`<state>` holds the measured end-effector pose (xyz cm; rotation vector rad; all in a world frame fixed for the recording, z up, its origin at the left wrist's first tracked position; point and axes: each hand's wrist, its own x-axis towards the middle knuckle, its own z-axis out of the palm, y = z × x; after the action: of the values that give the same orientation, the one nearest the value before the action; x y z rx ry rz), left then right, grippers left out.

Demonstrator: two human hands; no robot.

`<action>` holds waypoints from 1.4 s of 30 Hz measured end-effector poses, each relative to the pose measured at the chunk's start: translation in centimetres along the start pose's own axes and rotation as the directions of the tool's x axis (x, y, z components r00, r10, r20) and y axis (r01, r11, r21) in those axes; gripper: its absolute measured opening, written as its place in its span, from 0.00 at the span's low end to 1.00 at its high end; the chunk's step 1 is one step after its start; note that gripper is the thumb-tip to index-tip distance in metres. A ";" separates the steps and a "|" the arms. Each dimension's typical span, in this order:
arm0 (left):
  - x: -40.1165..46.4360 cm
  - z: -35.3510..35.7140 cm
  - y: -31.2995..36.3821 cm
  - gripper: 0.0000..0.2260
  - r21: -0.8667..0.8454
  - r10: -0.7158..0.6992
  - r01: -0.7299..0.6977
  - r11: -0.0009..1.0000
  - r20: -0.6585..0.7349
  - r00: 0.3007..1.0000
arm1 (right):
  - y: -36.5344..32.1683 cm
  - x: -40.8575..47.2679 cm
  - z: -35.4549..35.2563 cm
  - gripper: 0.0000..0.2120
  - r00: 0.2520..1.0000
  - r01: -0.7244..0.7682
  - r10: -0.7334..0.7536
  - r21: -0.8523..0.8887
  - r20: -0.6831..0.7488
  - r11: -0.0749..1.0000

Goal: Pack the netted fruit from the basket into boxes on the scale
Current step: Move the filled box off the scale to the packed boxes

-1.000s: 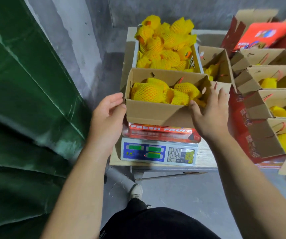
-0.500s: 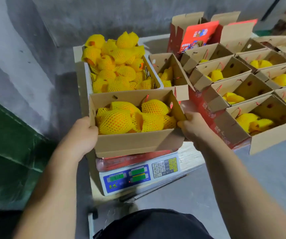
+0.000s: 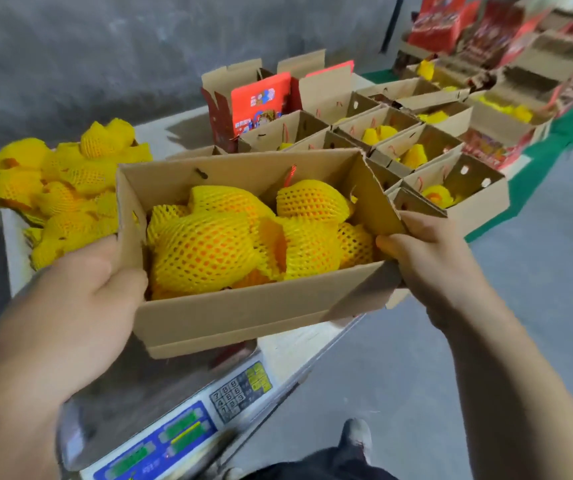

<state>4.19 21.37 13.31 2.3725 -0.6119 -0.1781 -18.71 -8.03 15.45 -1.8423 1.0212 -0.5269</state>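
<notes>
Nearest us, the scale (image 3: 160, 434) sits at the front edge of the table (image 3: 292, 344), its steel pan bare at the near left and its keypad facing us. Just above that pan we hold the box (image 3: 243, 306) off the scale, carried between both hands with its long axis running left to right across us. Our left hand (image 3: 81, 292) grips the left end wall, thumb curled over the rim and into the box beside the netted fruit (image 3: 205, 251); our right hand (image 3: 430, 258) grips the right end by its folded-out flap, fingers wrapped under the cardboard. The box looks well filled with yellow-netted fruit, so we judge the weighing done and the next move a carry. What that move turns on is direction: the rows of open boxes (image 3: 451, 192) lie beyond and to the right of the held box, so our right hand leads, and the box seems bound to go end-first toward the nearest of them. Farther left, the basket (image 3: 15, 244) heaped with more netted fruit stands toward the back left of the table, behind our left hand.
</notes>
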 end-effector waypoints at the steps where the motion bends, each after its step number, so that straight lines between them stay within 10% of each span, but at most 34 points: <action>1: 0.4 1.3 1.1 0.10 -0.002 0.022 -0.022 1.000 0.008 1.000 | 0.5 0.5 -1.8 0.14 1.000 0.000 0.000 0.008 -0.029 1.000; 31: 14.2 46.0 58.5 0.14 -0.080 0.380 -0.400 0.913 0.519 0.766 | 27.4 28.3 -50.1 0.12 0.891 -0.159 0.202 0.139 -0.405 0.977; 42: 27.1 63.6 71.6 0.12 -0.178 0.294 -0.235 0.956 0.547 0.784 | 32.0 46.1 -60.5 0.16 0.877 -0.302 0.327 0.127 -0.351 0.945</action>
<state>-17.13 -75.82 11.63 2.0895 -1.1807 -0.7946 -49.34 -84.60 12.89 -1.5021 1.5055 -0.7137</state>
